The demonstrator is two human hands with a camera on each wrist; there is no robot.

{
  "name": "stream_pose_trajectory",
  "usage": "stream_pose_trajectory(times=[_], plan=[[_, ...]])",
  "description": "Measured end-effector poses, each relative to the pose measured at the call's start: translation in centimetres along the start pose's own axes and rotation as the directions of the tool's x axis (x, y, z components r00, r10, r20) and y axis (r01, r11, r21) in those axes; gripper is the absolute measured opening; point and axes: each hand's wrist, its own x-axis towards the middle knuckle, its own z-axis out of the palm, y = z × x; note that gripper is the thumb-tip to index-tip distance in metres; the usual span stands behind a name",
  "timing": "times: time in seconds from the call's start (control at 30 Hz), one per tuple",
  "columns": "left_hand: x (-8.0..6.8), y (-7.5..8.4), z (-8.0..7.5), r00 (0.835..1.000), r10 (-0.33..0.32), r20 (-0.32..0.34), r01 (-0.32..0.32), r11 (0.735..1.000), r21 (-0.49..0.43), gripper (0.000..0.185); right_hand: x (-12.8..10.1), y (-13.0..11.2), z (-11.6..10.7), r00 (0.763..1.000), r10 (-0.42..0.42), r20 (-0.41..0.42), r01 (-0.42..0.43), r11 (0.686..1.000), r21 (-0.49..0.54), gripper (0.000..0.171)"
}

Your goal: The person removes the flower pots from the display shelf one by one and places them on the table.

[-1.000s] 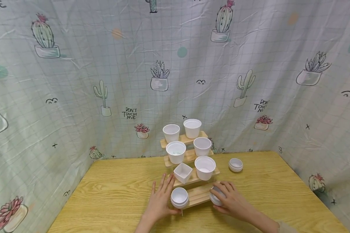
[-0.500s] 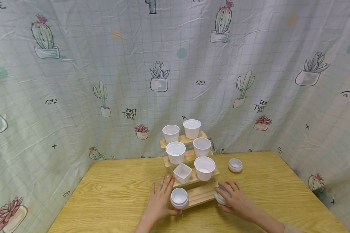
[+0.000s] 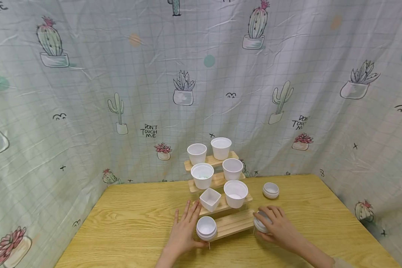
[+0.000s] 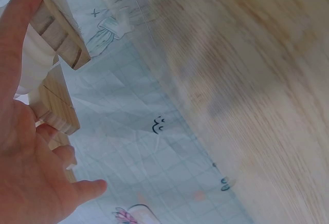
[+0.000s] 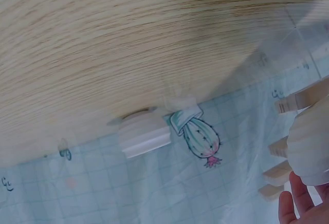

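My right hand [image 3: 281,229] grips a white round pot [image 3: 259,224] at the right end of the bottom shelf of a tiered wooden stand [image 3: 232,223]. In the right wrist view this pot [image 5: 311,147] shows beside the shelf ends, with fingers under its side. My left hand [image 3: 183,231], fingers spread and fairly straight, lies along the stand's left side. Next to it another round white pot [image 3: 206,227] sits on the bottom shelf's left end. Seen from the left wrist, the thumb and fingers of that hand [image 4: 31,167] are beside the wooden shelf ends [image 4: 56,106].
Upper shelves carry a square white pot [image 3: 210,199] and several white cups, among them one [image 3: 235,193] on the second shelf. One more round pot [image 3: 270,190] stands on the wooden table [image 3: 137,219], back right. A cactus-print curtain [image 3: 201,82] hangs behind and at both sides.
My right hand has moved rightward with the round pot, from on the bottom shelf to its right end, baring more of the wood. The left hand has kept its place.
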Motion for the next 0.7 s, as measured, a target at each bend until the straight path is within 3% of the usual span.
stream_pose_trajectory(times=[0.2, 0.43, 0.7], plan=[[0.0, 0.0, 0.1, 1.000, 0.000, -0.003, -0.001, 1.000, -0.003, 0.124, -0.3, 0.4, 0.0, 1.000, 0.010, -0.021, -0.010, 1.000, -0.002, 0.046], [0.0, 0.0, 0.1, 1.000, 0.000, -0.008, 0.000, 1.000, -0.005, 0.124, -0.5, 0.8, 0.1, 0.998, 0.049, -0.045, -0.049, 0.999, -0.007, 0.057], [0.0, 0.0, 0.1, 1.000, 0.005, -0.011, -0.005, 1.000, -0.005, 0.124, -1.1, 1.9, 0.0, 0.996, 0.081, -0.022, -0.082, 0.996, -0.023, 0.058]])
